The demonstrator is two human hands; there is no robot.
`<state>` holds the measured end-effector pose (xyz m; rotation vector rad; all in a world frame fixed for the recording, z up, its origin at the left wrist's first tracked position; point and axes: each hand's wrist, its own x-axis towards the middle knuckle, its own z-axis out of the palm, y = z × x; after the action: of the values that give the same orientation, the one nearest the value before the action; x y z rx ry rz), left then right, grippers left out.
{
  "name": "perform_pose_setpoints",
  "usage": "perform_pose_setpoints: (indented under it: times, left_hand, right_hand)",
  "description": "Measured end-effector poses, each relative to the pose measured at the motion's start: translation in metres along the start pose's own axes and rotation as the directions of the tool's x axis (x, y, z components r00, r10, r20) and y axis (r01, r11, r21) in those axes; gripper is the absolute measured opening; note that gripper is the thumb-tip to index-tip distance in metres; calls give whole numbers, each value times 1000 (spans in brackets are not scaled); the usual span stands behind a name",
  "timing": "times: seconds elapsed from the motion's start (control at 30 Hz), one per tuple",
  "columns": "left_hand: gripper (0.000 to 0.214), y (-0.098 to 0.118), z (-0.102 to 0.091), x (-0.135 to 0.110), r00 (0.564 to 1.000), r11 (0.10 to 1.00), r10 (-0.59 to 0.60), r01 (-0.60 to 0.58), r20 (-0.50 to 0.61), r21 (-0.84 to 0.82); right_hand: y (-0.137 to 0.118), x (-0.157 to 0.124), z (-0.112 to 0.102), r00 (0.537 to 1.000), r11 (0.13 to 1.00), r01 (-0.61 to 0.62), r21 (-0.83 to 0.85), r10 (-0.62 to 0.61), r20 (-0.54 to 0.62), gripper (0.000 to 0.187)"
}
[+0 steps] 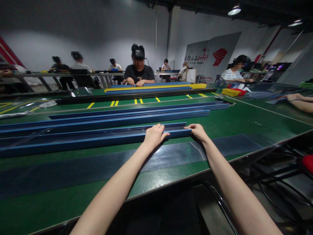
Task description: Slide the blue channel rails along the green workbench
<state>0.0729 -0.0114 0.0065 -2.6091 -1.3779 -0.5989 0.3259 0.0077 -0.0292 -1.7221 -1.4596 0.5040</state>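
Note:
A long blue U-shaped channel [117, 139] lies on the green table, its open side up, running off toward the left. Over its front wall, a little short of the right end, my left hand [155, 135] is closed, with the fingers reaching inside. My right hand [197, 131] pinches the channel's right end; its fingertips are partly hidden. Some clear film shows inside the channel toward the left. In front of it a clear plastic strip [171, 156] lies flat along the table's near side, passing beneath my forearms.
More blue channels [137, 115] lie parallel behind. Farther back are a black profile [137, 96], a yellow profile [156, 87] and a yellow tray [230, 92]. Across the table sits a co-worker [139, 70]; another person's hands [293, 97] reach in at right. The table edge [171, 183] runs close to me.

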Motion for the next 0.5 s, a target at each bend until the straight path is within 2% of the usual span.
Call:
perform_pose_setpoints:
  times: [0.17, 0.37, 0.5]
  left_hand:
    - [29, 0, 1, -1, 1000, 1000, -8, 8, 19, -3]
    - [28, 0, 4, -2, 1000, 1000, 12, -12, -7, 7]
    - [28, 0, 5, -3, 999, 998, 43, -42, -23, 53]
  right_hand:
    - [1, 0, -2, 1000, 1000, 5, 6, -4, -9, 40]
    - [6, 2, -3, 996, 999, -44, 21, 46, -73, 36]
    - [7, 2, -3, 998, 997, -42, 59, 44, -36, 33]
